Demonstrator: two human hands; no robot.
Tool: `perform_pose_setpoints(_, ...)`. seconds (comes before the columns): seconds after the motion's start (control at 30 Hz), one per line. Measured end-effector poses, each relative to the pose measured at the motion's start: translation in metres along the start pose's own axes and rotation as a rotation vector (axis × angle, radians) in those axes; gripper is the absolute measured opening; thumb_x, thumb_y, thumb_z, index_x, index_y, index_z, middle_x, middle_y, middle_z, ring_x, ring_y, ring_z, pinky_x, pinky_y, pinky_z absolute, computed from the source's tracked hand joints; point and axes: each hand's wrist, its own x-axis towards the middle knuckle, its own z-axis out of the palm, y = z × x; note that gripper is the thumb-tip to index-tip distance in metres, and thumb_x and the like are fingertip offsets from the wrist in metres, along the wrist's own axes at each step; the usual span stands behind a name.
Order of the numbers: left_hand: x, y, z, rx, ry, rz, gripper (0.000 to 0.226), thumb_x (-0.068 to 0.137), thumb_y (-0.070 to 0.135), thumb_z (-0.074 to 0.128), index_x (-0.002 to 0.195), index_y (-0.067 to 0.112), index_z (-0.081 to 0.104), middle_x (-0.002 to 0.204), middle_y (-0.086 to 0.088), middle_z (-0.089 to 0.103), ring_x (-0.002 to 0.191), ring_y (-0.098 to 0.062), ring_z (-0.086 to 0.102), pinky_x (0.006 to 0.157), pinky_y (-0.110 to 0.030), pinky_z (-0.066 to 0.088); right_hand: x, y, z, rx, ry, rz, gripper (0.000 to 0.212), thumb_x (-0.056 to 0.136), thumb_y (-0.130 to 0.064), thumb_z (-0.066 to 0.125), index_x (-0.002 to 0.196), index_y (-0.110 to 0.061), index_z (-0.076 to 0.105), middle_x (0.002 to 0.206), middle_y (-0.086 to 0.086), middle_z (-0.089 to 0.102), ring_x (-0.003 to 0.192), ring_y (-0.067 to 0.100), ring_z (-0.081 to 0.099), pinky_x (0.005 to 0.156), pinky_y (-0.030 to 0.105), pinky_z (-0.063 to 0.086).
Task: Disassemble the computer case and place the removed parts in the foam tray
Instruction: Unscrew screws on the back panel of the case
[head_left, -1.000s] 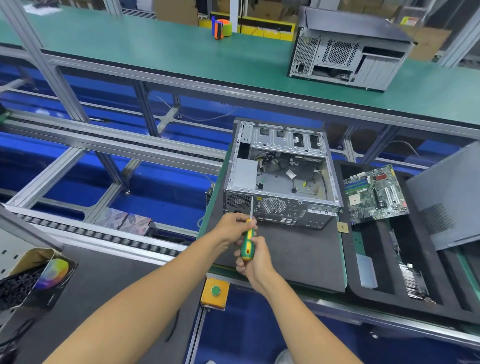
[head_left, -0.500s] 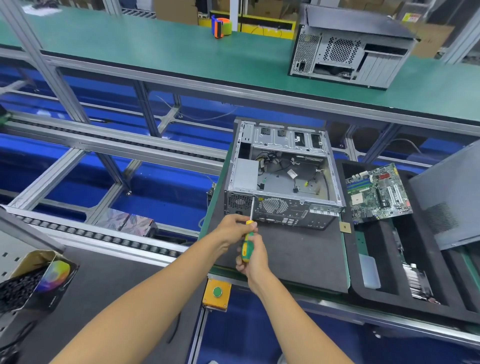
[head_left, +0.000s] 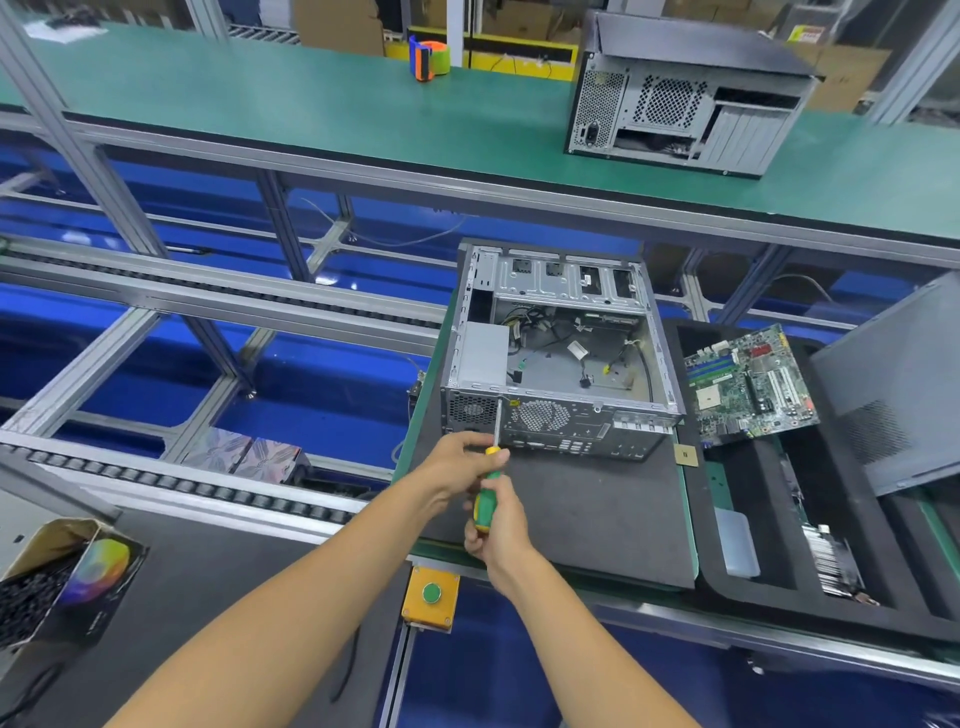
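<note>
The computer case (head_left: 561, 358), a boxy shell of bare stamped sheet steel with its side open, lies on a matte black mat (head_left: 597, 514) on the near bench (head_left: 566, 579), its perforated rear panel with honeycomb fan grilles facing the person. Inside it sit a plain grey power supply box (head_left: 483, 353) at the left and loose black and yellow cables (head_left: 566, 338) on the flat metal floor. A screwdriver (head_left: 488, 483) with a slim steel shaft and a glossy green-and-yellow handle stands tilted up to the rear panel, its tip against the upper edge between the two grilles. The left hand (head_left: 457, 467) curls its fingers round the top of the handle where the shaft begins, and the right hand (head_left: 498, 530) grips the lower handle from below, fingers wrapped round it. Just right of the mat lies the foam tray (head_left: 883, 587), thick black foam cut into rectangular pockets; a green motherboard (head_left: 750, 384) studded with slots and sockets rests tilted across its far pocket, and a translucent flat piece (head_left: 737, 540) and a finned metal part (head_left: 831, 561) lie in nearer pockets. A dark grey textured side panel (head_left: 898, 384) with a vent patch leans over the tray's right side. On the far green bench (head_left: 311, 98) stands a second computer case (head_left: 680, 98), closed.
</note>
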Motion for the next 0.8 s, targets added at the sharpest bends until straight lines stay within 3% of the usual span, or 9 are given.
perform_pose_setpoints(0.1, -0.003, -0.002, -0.005, -0.098, -0.084, -0.021, 0.030, 0.104, 0.014, 0.056, 0.133, 0.004, 0.054, 0.112, -0.016, 0.076, 0.104, -0.025, 0.073, 0.081, -0.033, 0.057, 0.001, -0.001, -0.005, 0.147, -0.107, 0.075, 0.039, 0.100, -0.037, 0.038, 0.096, -0.006, 0.063, 0.066, 0.008, 0.062, 0.040, 0.016, 0.041, 0.040, 0.021, 0.028)
perform_pose_setpoints(0.17, -0.005, -0.003, -0.008, -0.149, -0.137, -0.012, 0.027, 0.108, 0.014, 0.047, 0.132, 0.006, 0.054, 0.114, -0.013, 0.076, 0.108, -0.025, 0.073, 0.087, -0.036, 0.056, 0.002, -0.001, -0.008, 0.127, -0.123, 0.050, 0.038, 0.102, -0.033, 0.039, 0.099, -0.004, 0.062, 0.068, 0.010, 0.064, 0.040, 0.019, 0.043, 0.038, 0.022, 0.030)
perform_pose_setpoints(0.3, -0.010, -0.001, 0.000, -0.054, -0.096, 0.006, 0.033, 0.101, 0.036, 0.063, 0.124, 0.013, 0.058, 0.099, -0.007, 0.069, 0.085, -0.016, 0.064, 0.070, -0.032, 0.046, 0.004, -0.005, -0.003, -0.092, -0.015, -0.031, 0.020, 0.097, -0.028, 0.050, 0.098, -0.011, 0.059, 0.075, 0.011, 0.064, 0.039, 0.022, 0.049, 0.039, 0.024, 0.035)
perform_pose_setpoints(0.43, -0.001, 0.001, 0.000, -0.003, 0.018, 0.033, 0.041, 0.085, 0.022, 0.084, 0.122, 0.015, 0.068, 0.095, -0.011, 0.072, 0.080, -0.014, 0.068, 0.070, -0.026, 0.057, 0.004, -0.003, 0.001, -0.177, 0.011, -0.071, 0.012, 0.091, -0.030, 0.055, 0.098, -0.021, 0.056, 0.088, 0.007, 0.059, 0.049, 0.015, 0.048, 0.042, 0.024, 0.037)
perform_pose_setpoints(0.57, -0.003, -0.001, 0.000, -0.023, -0.020, -0.029, 0.035, 0.102, 0.016, 0.063, 0.134, 0.005, 0.056, 0.103, -0.009, 0.077, 0.073, -0.013, 0.066, 0.057, -0.028, 0.042, 0.000, -0.003, -0.004, 0.102, -0.091, 0.115, 0.031, 0.096, -0.038, 0.044, 0.096, -0.011, 0.060, 0.078, 0.005, 0.059, 0.046, 0.014, 0.045, 0.040, 0.021, 0.031)
perform_pose_setpoints(0.67, -0.005, -0.002, -0.006, -0.131, -0.125, -0.042, 0.028, 0.109, 0.016, 0.045, 0.135, 0.008, 0.053, 0.114, -0.005, 0.077, 0.101, -0.020, 0.067, 0.061, -0.032, 0.035, 0.000, -0.003, -0.010, 0.200, -0.181, 0.109, 0.036, 0.100, -0.032, 0.035, 0.103, -0.006, 0.061, 0.074, 0.008, 0.062, 0.049, 0.016, 0.047, 0.039, 0.022, 0.032)
perform_pose_setpoints(0.73, -0.007, -0.002, -0.006, -0.120, -0.150, -0.034, 0.027, 0.108, 0.027, 0.048, 0.130, 0.012, 0.055, 0.114, -0.001, 0.075, 0.098, -0.023, 0.055, 0.060, -0.031, 0.034, -0.001, -0.007, -0.008, 0.181, -0.150, 0.095, 0.029, 0.102, -0.027, 0.040, 0.106, -0.005, 0.059, 0.080, 0.012, 0.062, 0.048, 0.019, 0.050, 0.038, 0.022, 0.033)
perform_pose_setpoints(0.8, -0.008, 0.002, -0.004, -0.006, -0.115, -0.002, 0.030, 0.101, 0.039, 0.062, 0.119, 0.016, 0.059, 0.098, -0.002, 0.068, 0.085, -0.018, 0.055, 0.067, -0.032, 0.043, -0.001, -0.008, -0.004, 0.087, -0.090, 0.057, 0.019, 0.099, -0.024, 0.048, 0.106, -0.009, 0.057, 0.087, 0.014, 0.059, 0.047, 0.019, 0.053, 0.040, 0.023, 0.036)
